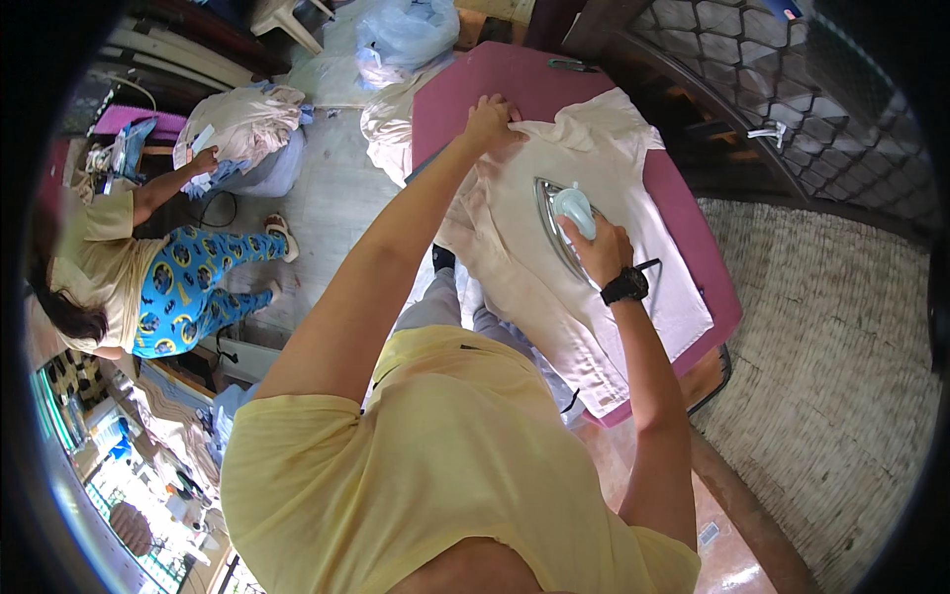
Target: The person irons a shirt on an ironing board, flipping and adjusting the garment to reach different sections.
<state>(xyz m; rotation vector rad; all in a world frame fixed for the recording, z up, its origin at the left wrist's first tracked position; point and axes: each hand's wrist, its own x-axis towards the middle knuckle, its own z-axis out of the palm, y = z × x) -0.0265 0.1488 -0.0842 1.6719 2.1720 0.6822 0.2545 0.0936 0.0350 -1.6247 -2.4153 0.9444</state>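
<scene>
No readable writing anywhere
The face of the black watch [625, 286] is too small to make out, and the round emblems [161, 278] on the blue trousers [178, 297] of a co-worker [111, 223] carry no legible letters or numbers.

Left hand [492, 125] forward, right hand [602, 249] (curled) nearer

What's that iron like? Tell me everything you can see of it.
The iron has a pale blue-green, plastic-looking upper body and a shiny, silvery, metal-looking base whose long curved edge shows on the picture's left side. The right hand grips it, hiding part of it. It is over the pale garment spread on the maroon ironing board; whether its sole lies fully flat cannot be told.
</scene>
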